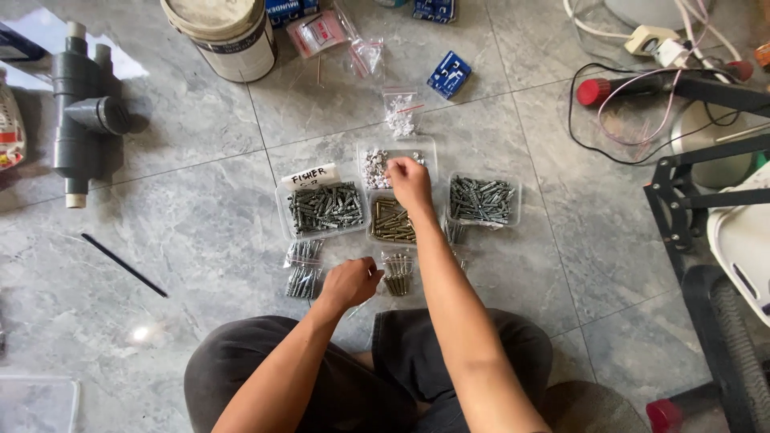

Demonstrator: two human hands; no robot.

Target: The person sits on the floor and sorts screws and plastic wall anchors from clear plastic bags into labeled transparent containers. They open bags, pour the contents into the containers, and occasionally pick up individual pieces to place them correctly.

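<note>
Silvery screws fill the far tray (pixel 397 156), its long axis left-right, where my right hand (pixel 409 180) pinches closed on them. My left hand (pixel 350 282), curled shut, holds a bag (pixel 397 273) lying lengthwise toward me.

The floor (pixel 160 240) is grey marbled tile with thin grout lines. On it sit four clear plastic trays: a labelled one of grey wall plugs (pixel 324 208), one of small silvery screws (pixel 377 164), one of brass-coloured screws (pixel 391 221) and another of grey plugs (pixel 482 200). Small clear bags of fasteners (pixel 303 270) lie just before them. Farther off rest a grey pipe fitting (pixel 80 120), a thin black rod (pixel 124 265), a white bucket (pixel 228 36), a blue packet (pixel 449 74) and, seemingly, tangled cables (pixel 642 120).
</note>
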